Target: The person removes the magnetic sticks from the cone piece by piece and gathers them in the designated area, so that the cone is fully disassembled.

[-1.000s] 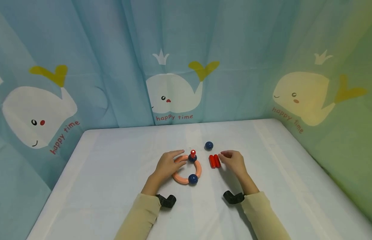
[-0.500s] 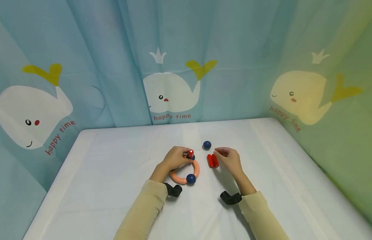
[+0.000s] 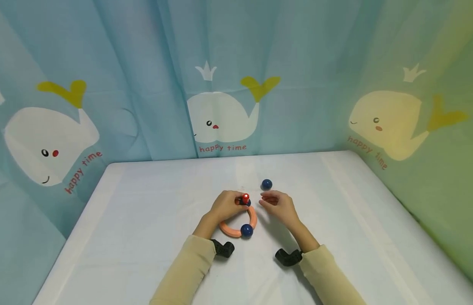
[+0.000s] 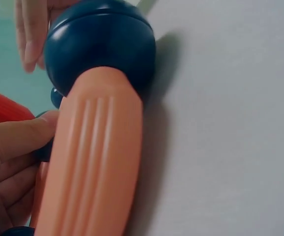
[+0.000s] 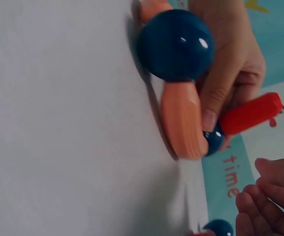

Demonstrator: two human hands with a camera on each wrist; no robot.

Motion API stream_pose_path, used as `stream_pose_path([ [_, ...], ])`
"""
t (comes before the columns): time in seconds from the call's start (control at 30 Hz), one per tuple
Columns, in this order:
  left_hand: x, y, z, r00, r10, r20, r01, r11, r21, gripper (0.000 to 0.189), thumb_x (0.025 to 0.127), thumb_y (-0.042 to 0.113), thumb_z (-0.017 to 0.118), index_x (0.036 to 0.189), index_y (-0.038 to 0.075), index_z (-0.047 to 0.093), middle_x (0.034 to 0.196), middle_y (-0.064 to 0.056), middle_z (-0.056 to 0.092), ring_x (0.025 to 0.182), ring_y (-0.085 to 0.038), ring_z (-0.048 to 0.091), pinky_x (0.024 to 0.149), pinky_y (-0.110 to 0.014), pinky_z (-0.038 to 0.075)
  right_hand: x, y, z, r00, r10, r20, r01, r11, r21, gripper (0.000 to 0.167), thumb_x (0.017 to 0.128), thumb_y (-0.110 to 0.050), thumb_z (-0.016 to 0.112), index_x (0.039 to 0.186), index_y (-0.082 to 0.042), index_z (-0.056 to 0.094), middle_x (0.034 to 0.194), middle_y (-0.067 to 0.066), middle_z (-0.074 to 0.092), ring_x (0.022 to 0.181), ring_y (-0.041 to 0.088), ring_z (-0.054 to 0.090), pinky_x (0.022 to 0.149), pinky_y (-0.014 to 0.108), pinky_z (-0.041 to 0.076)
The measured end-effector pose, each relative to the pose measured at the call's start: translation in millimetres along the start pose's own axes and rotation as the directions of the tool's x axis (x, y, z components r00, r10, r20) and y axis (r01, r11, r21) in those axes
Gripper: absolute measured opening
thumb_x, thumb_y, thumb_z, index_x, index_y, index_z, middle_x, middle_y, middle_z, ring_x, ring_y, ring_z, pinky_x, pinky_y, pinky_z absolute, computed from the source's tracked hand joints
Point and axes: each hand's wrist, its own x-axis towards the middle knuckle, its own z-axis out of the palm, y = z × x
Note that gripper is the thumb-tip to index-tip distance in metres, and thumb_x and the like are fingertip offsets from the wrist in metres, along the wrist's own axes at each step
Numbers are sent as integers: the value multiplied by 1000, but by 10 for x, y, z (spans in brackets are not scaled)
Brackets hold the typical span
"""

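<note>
I have the left hand [image 3: 228, 206] pinching the blue ball [image 5: 214, 141] beneath an upright red rod [image 5: 252, 114], at the orange ring's [image 3: 253, 217] far side; the right hand's [image 3: 280, 207] fingers, slightly parted, hover near it; a loose ball [image 3: 266, 184] lies farther out on the surface [image 3: 145, 220].

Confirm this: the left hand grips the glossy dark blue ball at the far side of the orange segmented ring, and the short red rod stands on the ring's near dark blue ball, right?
No: the short red rod stands on the far glossy dark blue ball, which the left hand grips, not on the near dark blue ball, as the right wrist view shows.
</note>
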Motion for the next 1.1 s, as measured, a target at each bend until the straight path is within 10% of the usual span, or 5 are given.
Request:
stream_pose_path([
  [0.5,-74,34,45,996,34,-79,-33,999,7,21,79,21,73,98,11,72,74,4,62,67,-7,49,62,-21,41,-16,-49,299,979,-202,21,198,974,113,28,70,10,73,97,13,63,91,25,64,85,41,62,76,49,49],
  [1.1,-80,14,89,990,56,-130,-55,998,17,22,77,15,74,98,8,72,64,6,54,60,-7,42,55,-19,34,12,-58,355,962,-273,6,273,962,13,23,73,6,72,95,7,66,91,16,66,84,30,64,76,40,51],
])
